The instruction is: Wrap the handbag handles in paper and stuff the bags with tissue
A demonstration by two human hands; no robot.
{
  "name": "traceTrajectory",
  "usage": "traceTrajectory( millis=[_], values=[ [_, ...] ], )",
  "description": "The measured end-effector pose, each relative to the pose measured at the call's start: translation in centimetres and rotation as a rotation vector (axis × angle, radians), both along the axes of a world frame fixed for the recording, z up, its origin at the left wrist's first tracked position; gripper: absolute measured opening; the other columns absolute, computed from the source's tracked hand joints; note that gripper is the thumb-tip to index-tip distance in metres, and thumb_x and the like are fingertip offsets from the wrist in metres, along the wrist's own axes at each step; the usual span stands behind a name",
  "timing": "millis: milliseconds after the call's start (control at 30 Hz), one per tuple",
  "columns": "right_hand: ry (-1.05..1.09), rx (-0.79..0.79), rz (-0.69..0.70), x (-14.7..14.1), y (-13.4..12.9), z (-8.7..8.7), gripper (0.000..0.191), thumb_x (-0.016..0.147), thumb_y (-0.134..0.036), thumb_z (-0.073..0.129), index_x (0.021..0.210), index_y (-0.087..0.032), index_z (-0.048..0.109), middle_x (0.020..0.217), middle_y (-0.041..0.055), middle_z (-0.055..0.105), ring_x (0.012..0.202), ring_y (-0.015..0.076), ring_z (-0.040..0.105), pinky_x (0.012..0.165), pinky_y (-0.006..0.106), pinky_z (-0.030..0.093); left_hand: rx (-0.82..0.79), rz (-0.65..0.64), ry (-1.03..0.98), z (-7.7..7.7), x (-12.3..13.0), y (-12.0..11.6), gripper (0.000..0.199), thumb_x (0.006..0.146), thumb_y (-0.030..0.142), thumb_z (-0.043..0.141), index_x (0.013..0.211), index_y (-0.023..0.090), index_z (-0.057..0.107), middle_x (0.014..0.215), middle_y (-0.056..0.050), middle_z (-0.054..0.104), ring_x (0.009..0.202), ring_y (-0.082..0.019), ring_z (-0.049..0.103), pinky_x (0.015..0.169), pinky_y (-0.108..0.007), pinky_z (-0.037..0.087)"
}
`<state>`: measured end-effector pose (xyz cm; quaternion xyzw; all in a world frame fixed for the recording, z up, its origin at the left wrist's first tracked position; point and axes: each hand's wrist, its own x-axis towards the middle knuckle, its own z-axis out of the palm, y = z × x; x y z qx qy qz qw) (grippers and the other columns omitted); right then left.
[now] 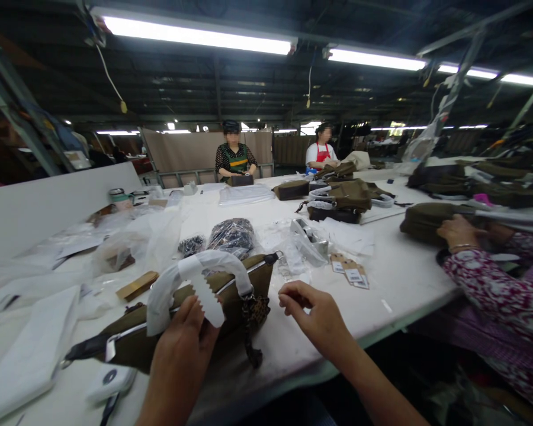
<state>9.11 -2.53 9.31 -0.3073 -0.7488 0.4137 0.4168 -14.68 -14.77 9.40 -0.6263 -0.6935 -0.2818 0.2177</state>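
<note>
An olive-green handbag (231, 296) lies in front of me, with a silver zip along its top and dark end tabs. White wrapping covers its arched handle (160, 305). My left hand (180, 349) is closed on a white strip with a jagged edge (206, 299) that crosses the handle. From the handle's right end hang a dark chain (249, 331) and a leopard-print tag (260, 309). My right hand (317, 316) hovers right of the bag, apart from it, thumb and forefinger pinched together. Whatever it holds, if anything, is too small to make out.
Tan price tags (350, 272) lie beyond my right hand. Plastic-wrapped leopard-print material (231, 236) sits behind the bag; a white device (111, 381) lies at lower left. More olive bags (346, 198) stand farther back. A co-worker's hand (459, 234) handles another bag at right.
</note>
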Motion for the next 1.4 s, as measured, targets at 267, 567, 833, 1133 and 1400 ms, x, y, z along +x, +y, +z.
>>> traceTrajectory(
  millis=[267,567,833,1133,1400],
  values=[
    [0.577,-0.508,0.183,-1.0,-1.0,-1.2,0.026,0.081,-0.044,0.082,0.089,-0.019,0.078,0.08,0.0049,0.072,0.065,0.0134,0.064,0.064,0.027,0.054,0.092,-0.29,-0.9,2.7,4.0,0.5,0.026,0.086,0.045,0.071,0.084,0.02,0.068,0.086,-0.002,0.071,0.081,-0.018,0.068,0.077,-0.025,0.057],
    [0.712,-0.485,0.183,-1.9,-1.4,-0.9,0.022,0.084,-0.04,0.081,0.099,-0.024,0.079,0.077,0.0021,0.07,0.062,0.0109,0.06,0.061,0.025,0.052,0.056,-0.42,-0.801,2.2,5.0,1.6,0.015,0.094,0.031,0.064,0.094,0.028,0.078,0.099,0.001,0.077,0.098,-0.018,0.071,0.095,-0.03,0.056],
    [0.521,-0.356,0.212,-2.3,-1.7,-0.8,0.021,0.089,-0.04,0.074,0.099,-0.023,0.08,0.083,0.0027,0.068,0.069,0.0115,0.059,0.059,0.022,0.051,0.032,-0.464,-0.766,1.6,5.6,2.4,0.02,0.096,0.029,0.06,0.106,0.03,0.078,0.109,-0.002,0.071,0.106,-0.018,0.068,0.089,-0.025,0.056],
    [0.596,-0.642,0.182,-2.7,-2.0,-1.5,0.026,0.071,-0.036,0.09,0.088,-0.02,0.08,0.082,0.0052,0.077,0.072,0.0154,0.071,0.069,0.025,0.059,-0.041,-0.423,-0.862,1.4,5.9,2.4,0.008,0.09,0.033,0.07,0.093,0.028,0.076,0.093,0.004,0.078,0.09,-0.015,0.073,0.083,-0.02,0.056],
    [0.492,-0.483,0.126,-2.6,-2.1,-1.0,0.014,0.072,-0.03,0.087,0.079,-0.02,0.079,0.079,0.0026,0.076,0.072,0.0148,0.07,0.068,0.023,0.058,-0.013,-0.424,-0.88,1.5,6.3,2.1,0.006,0.088,0.029,0.072,0.094,0.029,0.075,0.094,0.006,0.078,0.09,-0.013,0.073,0.083,-0.018,0.056]
  ],
)
